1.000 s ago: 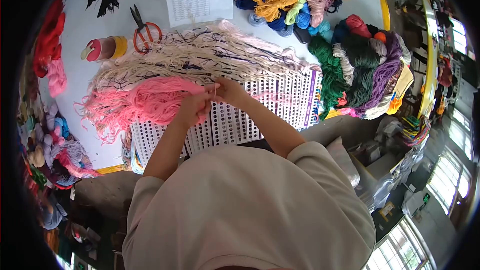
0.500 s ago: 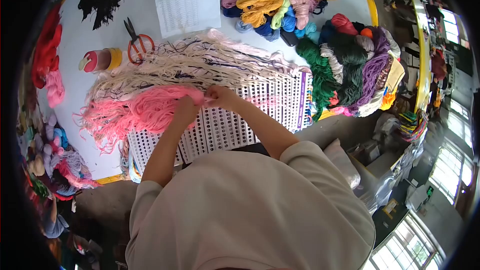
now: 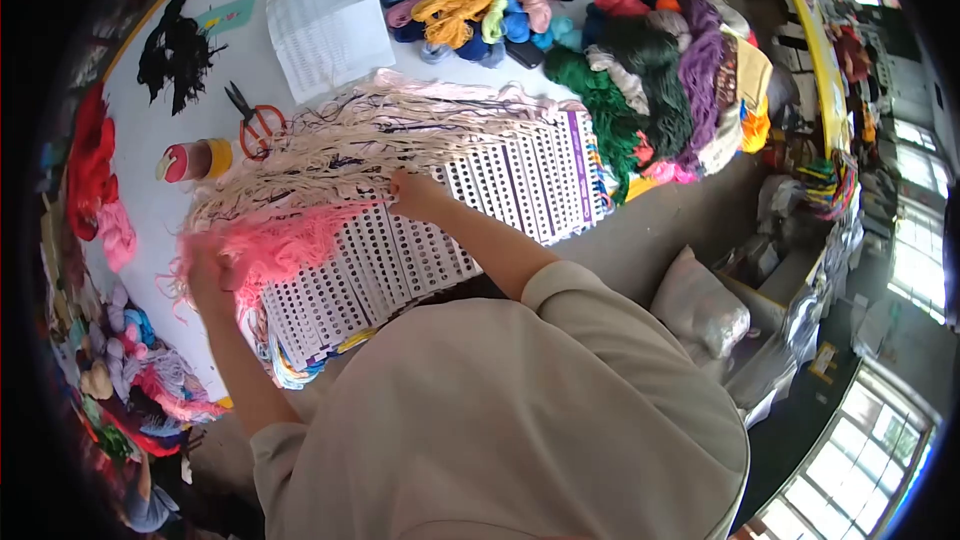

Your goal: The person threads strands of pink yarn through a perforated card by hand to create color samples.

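Pink yarn (image 3: 285, 245) lies over the left part of several white strips with rows of punched holes (image 3: 400, 250). At the left end of that yarn is my left hand (image 3: 208, 268), blurred, its grip unclear. My right hand (image 3: 415, 197) has its fingers pinched at the upper edge of the strips, by the right end of the pink strands; what it holds is too small to name. Cream and dark threads (image 3: 330, 145) stretch along the top of the strips.
Red-handled scissors (image 3: 260, 128), a thread spool (image 3: 195, 160) and a printed sheet (image 3: 330, 35) lie beyond. Black yarn (image 3: 180, 55) is at the back left. Coloured skeins (image 3: 460, 5) and green yarn (image 3: 600, 105) are piled right. Red yarn (image 3: 90, 160) hangs at the left edge.
My left hand has moved left and slightly down, away from my right hand. The pink yarn bundle has shifted left and flattened, uncovering more of the strips. The whole view has turned somewhat.
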Demonstrator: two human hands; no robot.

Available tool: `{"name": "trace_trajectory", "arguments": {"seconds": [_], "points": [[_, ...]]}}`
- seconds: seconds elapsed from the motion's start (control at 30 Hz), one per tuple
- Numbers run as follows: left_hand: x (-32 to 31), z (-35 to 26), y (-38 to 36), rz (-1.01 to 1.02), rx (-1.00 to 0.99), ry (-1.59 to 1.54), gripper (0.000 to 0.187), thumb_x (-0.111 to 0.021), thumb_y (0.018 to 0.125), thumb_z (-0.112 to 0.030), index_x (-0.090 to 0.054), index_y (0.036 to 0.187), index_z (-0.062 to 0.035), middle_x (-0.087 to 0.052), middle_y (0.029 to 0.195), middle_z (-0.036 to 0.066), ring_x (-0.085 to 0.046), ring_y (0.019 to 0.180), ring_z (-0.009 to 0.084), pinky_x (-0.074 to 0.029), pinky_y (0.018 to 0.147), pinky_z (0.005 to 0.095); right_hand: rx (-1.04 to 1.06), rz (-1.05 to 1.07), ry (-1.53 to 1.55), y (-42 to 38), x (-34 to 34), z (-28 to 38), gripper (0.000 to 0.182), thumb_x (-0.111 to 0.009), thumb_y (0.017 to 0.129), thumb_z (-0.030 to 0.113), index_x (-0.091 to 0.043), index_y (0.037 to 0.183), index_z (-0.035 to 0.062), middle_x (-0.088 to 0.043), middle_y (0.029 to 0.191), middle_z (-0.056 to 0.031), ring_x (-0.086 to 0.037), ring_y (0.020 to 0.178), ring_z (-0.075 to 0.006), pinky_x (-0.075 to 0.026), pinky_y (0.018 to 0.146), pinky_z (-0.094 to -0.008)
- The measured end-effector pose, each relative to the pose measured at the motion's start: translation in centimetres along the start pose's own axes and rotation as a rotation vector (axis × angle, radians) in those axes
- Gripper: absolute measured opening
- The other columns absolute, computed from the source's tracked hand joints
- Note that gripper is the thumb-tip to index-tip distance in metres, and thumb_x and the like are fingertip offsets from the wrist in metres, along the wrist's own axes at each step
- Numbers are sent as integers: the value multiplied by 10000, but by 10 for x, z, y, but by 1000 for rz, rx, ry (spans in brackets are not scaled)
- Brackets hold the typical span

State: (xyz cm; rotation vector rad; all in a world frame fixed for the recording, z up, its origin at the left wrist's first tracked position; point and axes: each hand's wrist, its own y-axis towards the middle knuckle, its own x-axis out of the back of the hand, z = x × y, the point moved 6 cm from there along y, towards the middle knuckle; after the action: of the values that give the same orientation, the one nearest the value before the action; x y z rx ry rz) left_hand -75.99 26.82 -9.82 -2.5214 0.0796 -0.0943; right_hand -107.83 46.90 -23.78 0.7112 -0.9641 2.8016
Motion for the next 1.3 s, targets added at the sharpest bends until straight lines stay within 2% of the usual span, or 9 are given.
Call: {"name": "trace_trajectory", "arguments": {"seconds": [0.07, 0.1, 0.23, 0.3, 0.47, 0.53, 0.63, 0.73, 1.3], "points": [[-61, 3, -56, 385, -189, 134, 278, -552, 908, -278, -597, 1078, -63, -646, 869, 30, -561, 666, 83, -396, 448, 170, 46, 45, -62, -10, -3, 21, 496, -779, 663, 353, -589, 998, 42, -633, 902, -120, -636, 812, -241, -501, 745, -370], [-84, 8, -82, 340, -140, 187, 321, -554, 911, -293, -589, 1118, -50, -650, 928, 54, -590, 732, 109, -438, 500, 194, 300, -131, -140, -11, -11, 31, 494, -772, 694, 317, -580, 1033, 14, -627, 912, -118, -632, 808, -227, -508, 730, -341], [-123, 32, -126, 282, -133, 346, 413, -544, 929, -286, -544, 1229, -3, -632, 1097, 101, -626, 937, 179, -512, 726, 272, 208, -97, 454, -84, 23, 116, 270, -700, 799, 150, -606, 1014, 16, -628, 852, -57, -607, 788, -132, -506, 683, -273], [-138, 32, -144, 451, -123, -205, 410, -537, 940, -257, -550, 1219, 42, -624, 1123, 105, -616, 983, 186, -489, 833, 312, 216, -28, 637, -112, 25, 140, 259, -707, 792, 159, -621, 988, 13, -640, 843, -60, -605, 752, -130, -505, 667, -268], [-138, 9, -181, 573, -122, -237, 361, -489, 959, -196, -552, 1183, 81, -642, 1073, 128, -611, 998, 183, -471, 871, 279, 371, -14, 825, -150, 27, 165, 117, -666, 826, 129, -644, 925, 71, -654, 805, -31, -558, 645, -93, -447, 557, -226], [-127, 12, -169, 592, -292, -209, 365, -471, 965, -201, -543, 1199, 70, -643, 1061, 130, -620, 963, 174, -486, 832, 277, 252, 51, 1130, -167, 29, 171, 87, -639, 851, 119, -648, 933, 93, -645, 796, -11, -528, 638, -69, -417, 548, -215], [-132, 0, -200, 773, -83, -493, 453, -406, 989, -284, -494, 1228, 91, -561, 1224, 153, -543, 1112, 202, -404, 974, 331, 103, 105, 1161, -180, 29, 179, 91, -636, 863, 118, -651, 948, 90, -628, 784, 11, -504, 639, -54, -404, 562, -207], [-129, 4, -209, 732, -70, -349, 443, -390, 992, -269, -498, 1229, 89, -562, 1224, 155, -542, 1115, 200, -405, 968, 325, 301, -27, 827, -194, 31, 188, 97, -636, 867, 114, -652, 953, 74, -616, 771, 27, -493, 642, -44, -387, 562, -196], [-128, 5, -231, 670, -236, -379, 276, -539, 948, -248, -617, 1071, -14, -644, 893, 32, -577, 766, 70, -440, 618, 206, 299, 5, 1115, -217, 30, 176, 69, -599, 904, 149, -603, 911, 80, -559, 763, 57, -448, 594, -23, -405, 572, -184]]}}
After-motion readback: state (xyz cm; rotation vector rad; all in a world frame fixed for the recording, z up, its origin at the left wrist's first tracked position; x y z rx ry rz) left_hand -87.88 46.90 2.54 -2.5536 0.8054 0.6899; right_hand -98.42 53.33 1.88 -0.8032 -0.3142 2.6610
